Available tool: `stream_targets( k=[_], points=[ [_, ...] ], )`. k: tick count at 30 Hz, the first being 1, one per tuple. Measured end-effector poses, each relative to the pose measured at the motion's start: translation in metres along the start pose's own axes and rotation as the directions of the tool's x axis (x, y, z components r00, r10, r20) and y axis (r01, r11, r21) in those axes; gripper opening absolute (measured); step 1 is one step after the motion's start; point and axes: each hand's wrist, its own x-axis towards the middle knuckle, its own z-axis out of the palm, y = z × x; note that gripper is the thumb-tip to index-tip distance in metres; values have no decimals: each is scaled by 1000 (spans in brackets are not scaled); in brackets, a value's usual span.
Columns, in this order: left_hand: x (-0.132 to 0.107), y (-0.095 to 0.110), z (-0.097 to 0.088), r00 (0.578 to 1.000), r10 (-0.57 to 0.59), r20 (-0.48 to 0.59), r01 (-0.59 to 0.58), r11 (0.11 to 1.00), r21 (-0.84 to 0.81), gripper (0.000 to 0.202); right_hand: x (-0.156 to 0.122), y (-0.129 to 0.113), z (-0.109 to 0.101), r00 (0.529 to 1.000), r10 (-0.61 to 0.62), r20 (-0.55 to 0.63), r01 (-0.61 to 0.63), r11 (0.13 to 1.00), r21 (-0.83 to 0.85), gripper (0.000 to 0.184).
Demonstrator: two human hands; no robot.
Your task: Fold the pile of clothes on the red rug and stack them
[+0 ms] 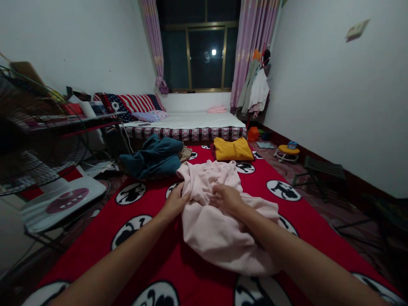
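Nearest the camera: two bare forearms (299, 259), extended forward over one red soft-fabric blanket (204, 282) printed with white discs and black figures; left hand (175, 204): thumb spread slightly from fingers, grasping the left edge of one pale pink soft-fabric garment (213, 225), fingertips partly hidden by cloth; right hand (228, 197): fingers curled inward, gripping bunched cloth near the middle of the same garment.

Garment position: centre of the blanket, ahead of and between the forearms; far part gathered, near part spread in loose folds, partly beneath the right forearm.

Count: one mustard-yellow garment (232, 148), folded flat, just beyond on the right; one crumpled heap of dark teal fabric (153, 157), beyond on the left; one crumpled beige cloth (186, 154), touching the heap; farther back, one white-covered bed (191, 121) and two lavender curtains (255, 25); on the floor at right, one round yellow-topped stool (288, 150).

Writing: one short row of dark marks on the mustard-yellow garment; too small to read.
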Motion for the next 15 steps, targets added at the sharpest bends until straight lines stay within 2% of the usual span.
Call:
stream_targets(
  k=[2, 5, 7, 9, 10, 11, 12, 14, 15],
  points=[
    [1, 6, -7, 1000, -25, -12, 23, 993, -114, 53, 0, 9, -26, 983, 80, -164, -32, 961, 273, 23],
    [0, 13, -27, 989, -140, -55, 125, 967, -222, 61, 1, 31, -74, 895, 265, -358, -90, 895, 437, 35],
    [-2, 14, -39, 984, -166, -72, 152, 974, -166, 61, -2, 46, -100, 805, 381, -455, -103, 845, 525, 39],
    [-6, 12, -46, 989, -136, -57, 137, 990, 31, 52, -10, 57, -113, 741, 437, -509, -101, 823, 558, 41],
    [-8, 11, -46, 993, -111, -43, 117, 979, 169, 47, -15, 59, -115, 741, 424, -521, -108, 841, 530, 39],
    [-10, 11, -44, 996, -77, -35, 84, 948, 307, 44, -21, 59, -114, 767, 376, -520, -119, 879, 461, 35],
    [-13, 12, -41, 999, -31, -33, 42, 905, 423, 45, -27, 57, -111, 813, 295, -502, -120, 928, 352, 31],
    [-16, 20, -32, 993, 113, -29, -80, 843, 532, 56, -37, 43, -102, 909, 86, -407, -59, 995, 79, 23],
    [-17, 28, -27, 979, 201, -18, -163, 842, 515, 61, -42, 32, -96, 938, -18, -346, -2, 998, -59, 20]
  ],
)
